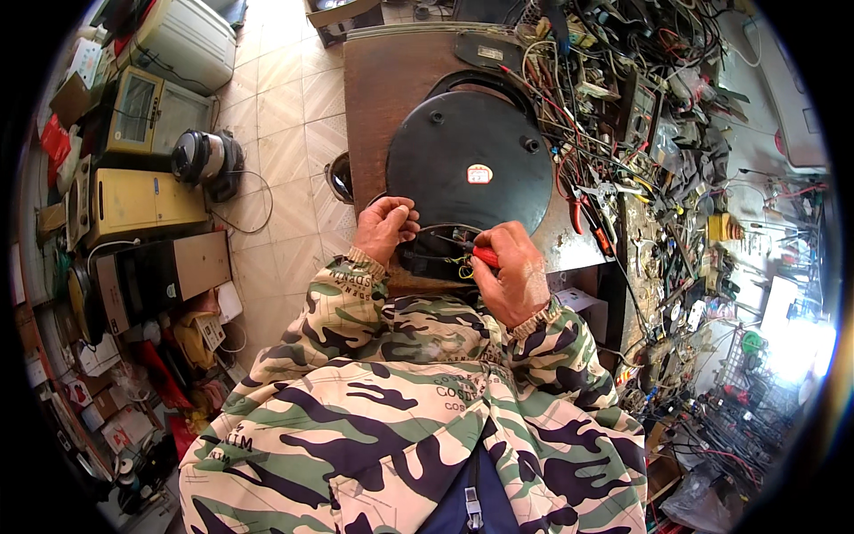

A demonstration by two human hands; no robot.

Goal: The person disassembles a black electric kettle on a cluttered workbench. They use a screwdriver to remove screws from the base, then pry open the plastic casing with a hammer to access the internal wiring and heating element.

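Note:
A round black appliance (445,169) lies with its flat side up on the brown table, a small red-and-white label on it. At its near edge there is a dark recess with yellow-green wires (463,267) showing. My right hand (514,274) is closed around a red-handled screwdriver (485,255), whose thin shaft points left over that recess. To the left of the recess, my left hand (384,230) is closed, with thumb and fingertips pinched together beside the appliance's rim. Whatever may be between those fingertips is too small to make out.
Tangled cables, pliers (576,214) and loose parts crowd the right side of the table (369,107). On the tiled floor at left stands a rice cooker (200,160) with a trailing cord. Cabinets and cartons (200,267) line the left. A black ring-shaped part lies behind the appliance.

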